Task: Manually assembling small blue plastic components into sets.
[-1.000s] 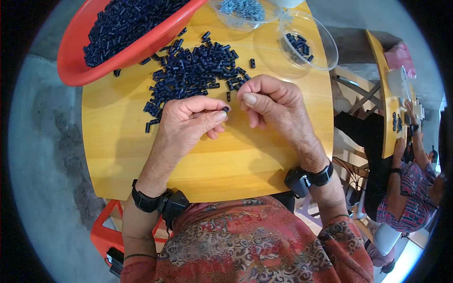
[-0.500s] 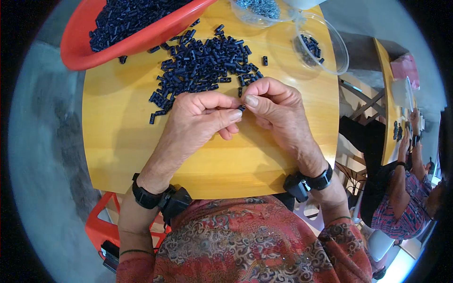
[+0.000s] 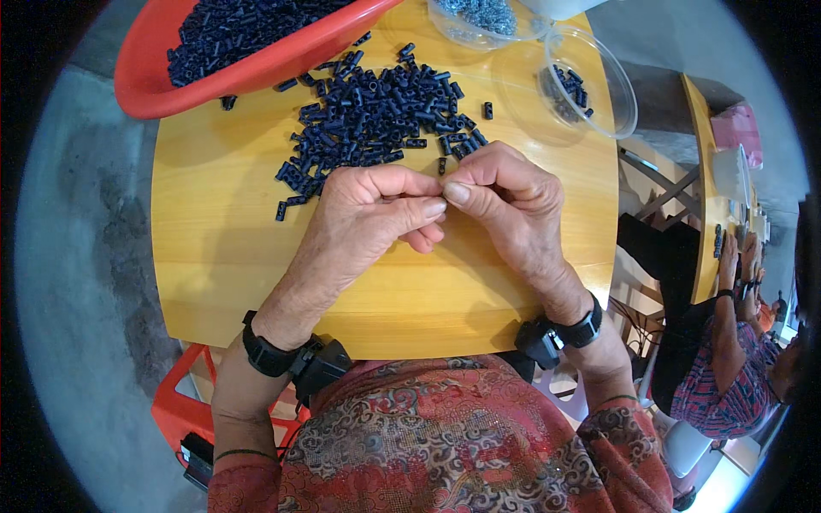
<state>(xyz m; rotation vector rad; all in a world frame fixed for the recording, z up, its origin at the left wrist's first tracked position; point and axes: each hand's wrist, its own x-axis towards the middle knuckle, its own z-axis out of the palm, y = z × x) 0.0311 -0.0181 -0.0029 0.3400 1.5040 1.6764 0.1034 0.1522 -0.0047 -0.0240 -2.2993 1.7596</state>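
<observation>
Over the middle of the yellow wooden table (image 3: 402, 299), my left hand (image 3: 355, 214) and my right hand (image 3: 511, 195) meet fingertip to fingertip. Thumb and forefinger are pinched together on each. A small black plastic part showed at the left fingertips a moment ago; now the fingers almost wholly cover it. Whether the right fingers grip the same part or something tiny of their own, I cannot tell. Just beyond them spreads a loose pile of short black tubular plastic parts (image 3: 376, 111), and one single part (image 3: 442, 165) lies close to the fingertips.
A red basin (image 3: 141, 98) heaped with the same black parts stands at the far left. Far right, a clear round tub (image 3: 629, 111) holds several black parts. Beside it, a clear bowl contains small silvery metal pieces (image 3: 479, 12). Another person (image 3: 727, 376) works at a table on the right.
The hands stay together in nearly the same place, the right one shifted slightly outward. The black part between the fingertips has gone from partly visible to hidden. The view has moved a little.
</observation>
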